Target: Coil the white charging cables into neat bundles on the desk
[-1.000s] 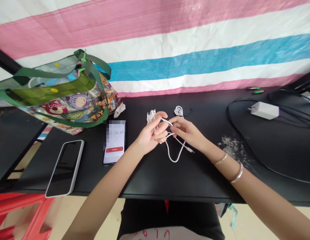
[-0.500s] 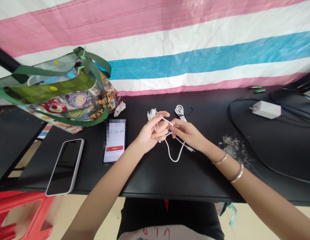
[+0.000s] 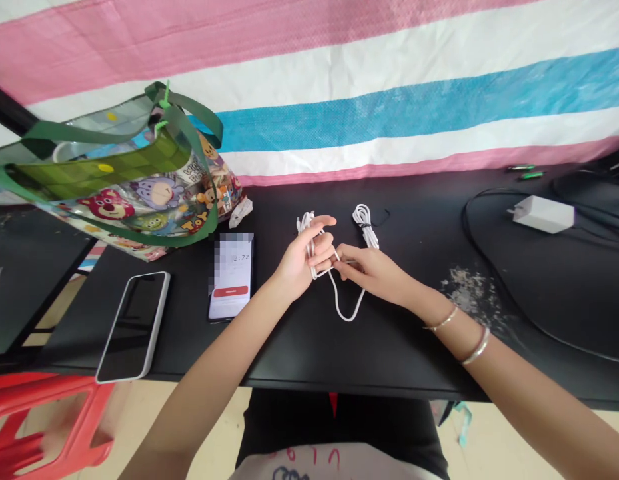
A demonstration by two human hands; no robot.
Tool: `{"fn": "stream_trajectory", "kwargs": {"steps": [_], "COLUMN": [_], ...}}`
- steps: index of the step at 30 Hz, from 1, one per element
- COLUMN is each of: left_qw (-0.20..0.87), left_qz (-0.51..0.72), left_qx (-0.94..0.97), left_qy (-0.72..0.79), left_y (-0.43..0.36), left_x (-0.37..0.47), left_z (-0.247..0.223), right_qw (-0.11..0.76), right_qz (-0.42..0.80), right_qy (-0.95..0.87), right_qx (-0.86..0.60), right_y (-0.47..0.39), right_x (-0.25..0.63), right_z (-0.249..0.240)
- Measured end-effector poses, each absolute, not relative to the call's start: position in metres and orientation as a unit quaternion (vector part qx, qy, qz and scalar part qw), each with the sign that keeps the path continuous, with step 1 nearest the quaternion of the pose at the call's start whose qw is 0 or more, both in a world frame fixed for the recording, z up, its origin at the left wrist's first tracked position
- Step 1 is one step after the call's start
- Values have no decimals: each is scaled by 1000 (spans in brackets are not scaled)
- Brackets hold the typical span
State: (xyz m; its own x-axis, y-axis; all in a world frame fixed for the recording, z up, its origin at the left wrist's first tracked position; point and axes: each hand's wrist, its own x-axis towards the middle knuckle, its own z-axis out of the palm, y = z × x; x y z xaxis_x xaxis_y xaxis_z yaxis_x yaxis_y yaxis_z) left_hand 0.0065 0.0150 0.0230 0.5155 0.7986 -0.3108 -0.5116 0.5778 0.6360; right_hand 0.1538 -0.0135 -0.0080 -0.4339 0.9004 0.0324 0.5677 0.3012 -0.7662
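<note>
A white charging cable [image 3: 350, 319] runs between my two hands above the black table, and one loop of it hangs down towards the front. Its turns wrap around the fingers of my left hand [image 3: 309, 259], which are curled around it with the index finger stretched out. My right hand [image 3: 362, 269] pinches the cable close to the left fingertips. Just behind my right hand lies a second white cable [image 3: 364, 223], coiled into a bundle with a black tie. The right fingertips partly hide the held cable.
Left of my hands lie a lit phone [image 3: 232, 277] and a dark phone [image 3: 134, 327] in a pale case. Behind them stands a clear cartoon tote bag [image 3: 159, 193] with green straps. A white power adapter [image 3: 544, 215] and black cords [image 3: 494, 267] lie at the right.
More cable is now wrapped around my left fingers. My right hand has shifted slightly, and the loose cable end that showed beneath it is no longer visible.
</note>
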Motion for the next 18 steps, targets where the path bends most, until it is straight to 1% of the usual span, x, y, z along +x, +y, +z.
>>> {"fn": "stream_trajectory", "kwargs": {"steps": [8,18], "left_qw": [827,821], "left_qz": [392,392], "left_qx": [260,269], "left_qy": [309,315], "left_y": [15,14], "left_x": [9,9], "left_z": [20,19], "right_qw": [213,219], "right_qz": [321,314], "right_qy": [-785,-792], "right_qx": [-485,-475], "right_y": [-14,-14], "right_x": [154,154], "right_z": [-8,-8]}}
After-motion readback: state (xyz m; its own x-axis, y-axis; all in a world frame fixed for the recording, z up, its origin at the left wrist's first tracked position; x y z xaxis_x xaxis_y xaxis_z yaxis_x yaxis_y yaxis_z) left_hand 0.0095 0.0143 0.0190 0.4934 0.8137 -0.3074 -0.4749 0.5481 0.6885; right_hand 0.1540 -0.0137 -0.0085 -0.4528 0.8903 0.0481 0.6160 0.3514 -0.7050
